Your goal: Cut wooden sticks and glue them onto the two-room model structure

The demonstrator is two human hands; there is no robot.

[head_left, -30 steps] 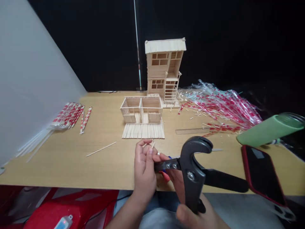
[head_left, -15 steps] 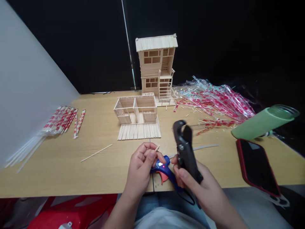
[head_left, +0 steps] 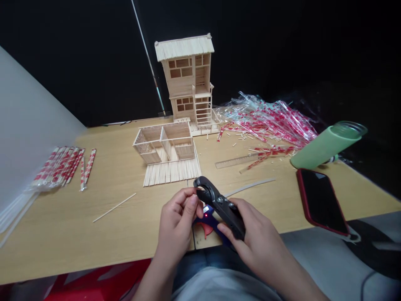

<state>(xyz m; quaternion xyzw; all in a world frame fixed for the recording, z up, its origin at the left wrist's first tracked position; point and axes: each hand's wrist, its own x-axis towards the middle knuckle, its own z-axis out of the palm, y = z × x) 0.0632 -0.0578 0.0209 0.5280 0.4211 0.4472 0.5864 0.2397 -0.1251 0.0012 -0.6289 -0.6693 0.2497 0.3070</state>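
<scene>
My left hand [head_left: 175, 219] pinches a short wooden stick, which is now mostly hidden behind the cutter and my fingertips. My right hand [head_left: 257, 232] is wrapped round the handles of a black pipe cutter [head_left: 219, 202]. The cutter's curved jaw is right at my left fingertips; whether its blade touches the stick I cannot tell. Beneath both hands lies a blue glue gun [head_left: 209, 217] with an orange trigger and a small red light, partly covered. Just beyond stands a roofless stick-built model room [head_left: 167, 144] with a slatted front deck [head_left: 172, 173].
A two-storey stick house [head_left: 188, 77] stands at the back. Red-and-clear wrappers [head_left: 269, 121], a clear ruler [head_left: 234, 161], a green bottle [head_left: 322, 146] and a phone [head_left: 322, 200] lie right. Wrapped chopsticks [head_left: 59, 165] and a loose stick [head_left: 114, 207] lie left.
The cutter has tilted left and moved to my left fingertips, over the stick seen there before. The whole view has shifted, so the tabletop things appear further left.
</scene>
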